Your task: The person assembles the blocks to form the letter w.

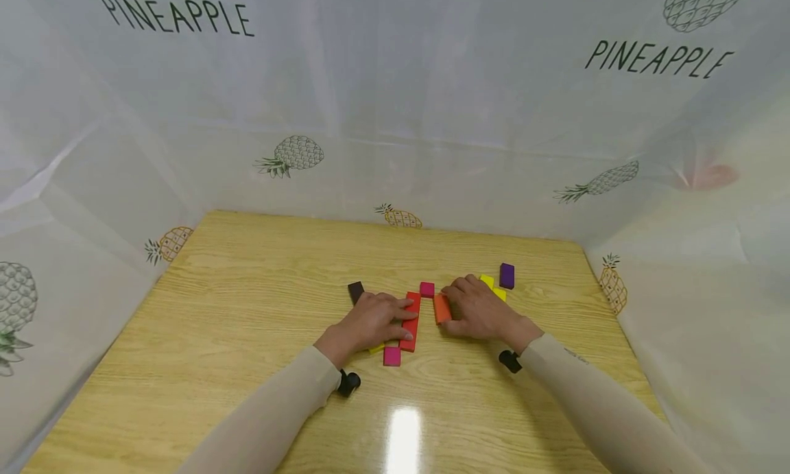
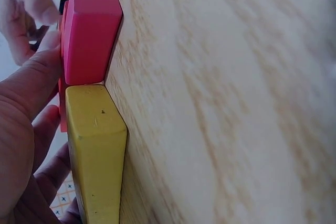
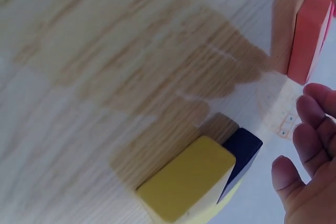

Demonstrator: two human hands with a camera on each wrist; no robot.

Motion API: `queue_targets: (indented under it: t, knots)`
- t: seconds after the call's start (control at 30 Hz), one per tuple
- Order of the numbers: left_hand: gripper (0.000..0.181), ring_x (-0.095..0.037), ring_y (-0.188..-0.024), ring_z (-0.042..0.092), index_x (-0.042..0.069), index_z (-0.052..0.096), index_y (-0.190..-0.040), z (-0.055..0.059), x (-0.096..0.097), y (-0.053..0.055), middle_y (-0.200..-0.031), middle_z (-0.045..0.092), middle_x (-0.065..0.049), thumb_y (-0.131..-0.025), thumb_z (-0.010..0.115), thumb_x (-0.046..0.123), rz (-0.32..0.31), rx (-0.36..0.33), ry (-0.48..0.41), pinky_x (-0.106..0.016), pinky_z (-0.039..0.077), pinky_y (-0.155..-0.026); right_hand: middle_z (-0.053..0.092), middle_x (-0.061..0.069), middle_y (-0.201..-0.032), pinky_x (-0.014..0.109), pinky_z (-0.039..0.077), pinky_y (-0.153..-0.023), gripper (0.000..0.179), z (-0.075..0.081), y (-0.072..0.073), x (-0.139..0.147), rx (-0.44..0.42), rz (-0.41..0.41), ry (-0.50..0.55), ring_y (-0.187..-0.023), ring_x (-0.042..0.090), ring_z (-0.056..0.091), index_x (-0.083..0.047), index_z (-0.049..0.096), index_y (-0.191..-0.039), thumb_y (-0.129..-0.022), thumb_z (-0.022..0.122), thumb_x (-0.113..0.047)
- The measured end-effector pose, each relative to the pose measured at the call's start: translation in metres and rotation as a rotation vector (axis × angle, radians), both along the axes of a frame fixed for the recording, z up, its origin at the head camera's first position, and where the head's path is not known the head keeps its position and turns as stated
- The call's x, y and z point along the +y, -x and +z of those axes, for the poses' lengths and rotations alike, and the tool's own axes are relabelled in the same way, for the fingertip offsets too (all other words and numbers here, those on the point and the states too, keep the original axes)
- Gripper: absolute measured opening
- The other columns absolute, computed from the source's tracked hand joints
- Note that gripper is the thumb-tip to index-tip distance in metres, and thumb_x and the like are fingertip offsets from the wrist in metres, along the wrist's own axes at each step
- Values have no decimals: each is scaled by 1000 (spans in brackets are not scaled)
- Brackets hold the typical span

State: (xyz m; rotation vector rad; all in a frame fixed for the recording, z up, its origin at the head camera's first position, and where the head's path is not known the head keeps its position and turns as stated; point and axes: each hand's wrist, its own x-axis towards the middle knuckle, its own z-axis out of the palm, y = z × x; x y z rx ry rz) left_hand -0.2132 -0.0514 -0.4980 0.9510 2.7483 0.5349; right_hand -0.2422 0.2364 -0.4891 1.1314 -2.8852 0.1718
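Note:
My left hand [image 1: 373, 320] rests over a long red block [image 1: 410, 340], its fingertips and thumb touching the top. Close by my left thumb, a pink block [image 2: 92, 30] sits end to end with a yellow block [image 2: 97, 129]. A black block [image 1: 356, 291] lies just beyond the left knuckles. With my right hand [image 1: 481, 309] I pinch an orange block [image 1: 441, 309], thumb at its near end and fingers at its far end. It lies a short gap right of the red block, near a second pink block [image 1: 427, 289].
Past my right hand lie yellow blocks [image 1: 499, 293] and a purple block [image 1: 507, 276]. The wooden table [image 1: 278, 254] meets a white curtain [image 1: 395, 117] with pineapple prints at the back and sides. Light glares off the table's near part.

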Motion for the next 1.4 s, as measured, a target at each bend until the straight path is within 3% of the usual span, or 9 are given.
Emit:
queue_targets:
  t: [0.23, 0.4, 0.57, 0.83, 1.2, 1.4]
  knots:
    - [54, -24, -149, 46, 30, 63, -149, -2, 0, 0, -164, 47, 8, -100, 67, 53, -3, 0, -15, -50, 37, -110, 64, 11, -132, 55, 48, -104, 66, 2, 1, 11, -21, -88, 66, -119, 32, 56, -6, 64, -141, -95, 70, -54]
    - [54, -25, -149, 47, 30, 64, -148, -2, -1, -1, -164, 48, 8, -99, 67, 53, -4, 3, -25, -50, 37, -109, 64, 14, -132, 58, 45, -105, 62, 4, 2, 20, 57, -125, 88, -120, 36, 55, -3, 65, -136, -94, 72, -47]
    - [54, -25, -149, 47, 29, 64, -148, -2, -2, -1, -164, 48, 7, -99, 68, 52, -8, 7, -31, -50, 38, -108, 61, 18, -130, 64, 41, -102, 60, 8, 6, 33, 94, -216, 102, -121, 41, 50, -1, 63, -138, -96, 73, -43]
    - [54, -25, -149, 47, 30, 63, -149, -2, -2, -1, -164, 48, 8, -99, 68, 52, -2, 1, -28, -49, 37, -109, 55, 25, -139, 67, 36, -105, 72, 5, 14, 57, 19, -370, 26, -128, 48, 45, 2, 58, -144, -96, 71, -50]
    - [55, -24, -150, 46, 29, 63, -149, -1, -2, -3, -164, 47, 8, -99, 69, 51, 1, -13, -32, -52, 36, -111, 56, 26, -139, 67, 38, -101, 67, 0, 19, 69, 25, -388, 1, -127, 49, 46, 2, 59, -144, -99, 69, -47]
    - [55, -25, -150, 46, 29, 63, -149, -1, -2, -3, -164, 47, 8, -99, 69, 51, 1, -10, -29, -52, 36, -111, 54, 27, -143, 69, 38, -102, 70, 2, 20, 71, -35, -388, 43, -128, 49, 45, 1, 57, -147, -98, 72, -46]
